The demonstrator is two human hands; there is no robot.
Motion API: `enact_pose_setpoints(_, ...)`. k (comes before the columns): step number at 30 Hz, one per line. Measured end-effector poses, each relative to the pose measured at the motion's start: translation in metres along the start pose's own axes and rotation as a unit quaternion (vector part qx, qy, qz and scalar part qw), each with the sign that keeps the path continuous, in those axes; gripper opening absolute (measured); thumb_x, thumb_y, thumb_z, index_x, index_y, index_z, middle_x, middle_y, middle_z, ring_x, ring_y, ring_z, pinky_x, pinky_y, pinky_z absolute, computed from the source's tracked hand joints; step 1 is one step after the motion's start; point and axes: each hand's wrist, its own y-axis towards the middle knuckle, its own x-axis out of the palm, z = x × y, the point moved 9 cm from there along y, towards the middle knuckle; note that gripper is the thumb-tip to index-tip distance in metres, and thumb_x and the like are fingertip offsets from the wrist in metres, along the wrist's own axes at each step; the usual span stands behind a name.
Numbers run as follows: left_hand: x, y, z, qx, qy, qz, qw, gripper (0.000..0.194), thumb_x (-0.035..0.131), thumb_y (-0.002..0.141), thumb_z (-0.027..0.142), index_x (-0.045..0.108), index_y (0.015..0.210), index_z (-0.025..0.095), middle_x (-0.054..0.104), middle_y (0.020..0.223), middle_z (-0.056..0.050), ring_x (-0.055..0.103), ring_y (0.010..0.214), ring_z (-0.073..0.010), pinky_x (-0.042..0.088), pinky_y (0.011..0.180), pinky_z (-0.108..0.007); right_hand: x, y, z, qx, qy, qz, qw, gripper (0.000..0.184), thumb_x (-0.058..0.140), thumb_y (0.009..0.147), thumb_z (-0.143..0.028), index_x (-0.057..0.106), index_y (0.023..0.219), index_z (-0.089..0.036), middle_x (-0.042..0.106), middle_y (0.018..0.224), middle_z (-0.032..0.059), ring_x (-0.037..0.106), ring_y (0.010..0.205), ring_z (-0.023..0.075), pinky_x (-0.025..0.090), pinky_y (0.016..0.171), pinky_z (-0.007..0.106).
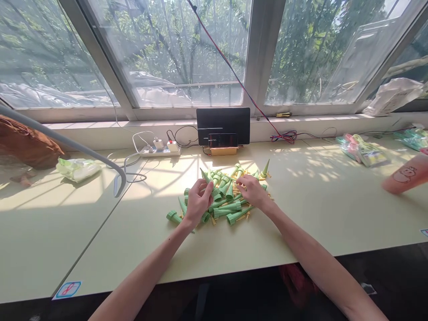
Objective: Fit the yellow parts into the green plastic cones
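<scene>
A pile of green plastic spikes [227,210], each a tapered cone with a wide ribbed collar, lies on the table in front of me. Small yellow plastic pieces [248,216] are mixed among them and show mostly at the right side. At the pile's left, my left hand [198,200] is closed around a green spike [205,175], its tip pointing up. My right hand [252,191] is over the right part of the pile with its fingertips pinched together. What those fingertips hold, if anything, is too small to make out.
Behind the pile, a phone [222,140] leans in front of a black screen [223,120]. A power strip [160,151] with cables sits to its left, near a grey curved arm [100,156]. At right are plastic packets [363,149] and a pink cup [406,174].
</scene>
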Motion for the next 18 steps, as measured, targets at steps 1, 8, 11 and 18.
enact_pose_setpoints(1,0.0,0.0,0.0,0.0,-0.002,0.001,1.0,0.038,0.068,0.081,0.05,0.046,0.079,0.019,0.05,0.064,0.005,0.044,0.039,-0.0043,0.029,0.031,-0.016,0.002,0.0,0.0,0.004,-0.007,-0.007,1.0,0.012,0.054,0.09,-0.014,0.065,0.086,-0.018,0.059,0.085,0.0061,0.056,0.08,0.0196,0.046,0.076,0.034)
enact_pose_setpoints(8,0.002,-0.001,0.001,0.003,-0.002,-0.002,1.0,0.037,0.068,0.081,0.05,0.048,0.081,0.018,0.051,0.066,0.004,0.044,0.039,-0.0039,0.03,0.031,-0.016,0.006,-0.001,-0.004,0.014,-0.025,-0.038,0.999,0.015,0.058,0.088,-0.011,0.067,0.079,-0.017,0.055,0.08,0.0041,0.054,0.078,0.0175,0.044,0.076,0.031)
enact_pose_setpoints(11,0.004,-0.002,0.002,-0.001,-0.003,-0.008,1.0,0.037,0.068,0.081,0.05,0.048,0.081,0.018,0.052,0.066,0.004,0.043,0.038,-0.0036,0.03,0.031,-0.016,0.006,-0.001,-0.003,0.018,-0.026,-0.041,0.999,0.014,0.06,0.087,-0.012,0.069,0.077,-0.016,0.054,0.079,0.0039,0.054,0.076,0.0168,0.043,0.074,0.03)
enact_pose_setpoints(18,0.01,-0.004,0.004,0.006,-0.004,-0.036,0.999,0.037,0.067,0.083,0.049,0.048,0.078,0.018,0.047,0.063,0.005,0.041,0.039,-0.0033,0.033,0.032,-0.016,0.009,0.0,-0.004,0.03,-0.048,-0.076,0.996,0.014,0.063,0.086,-0.013,0.072,0.075,-0.016,0.055,0.076,0.0033,0.052,0.075,0.0162,0.04,0.079,0.031)
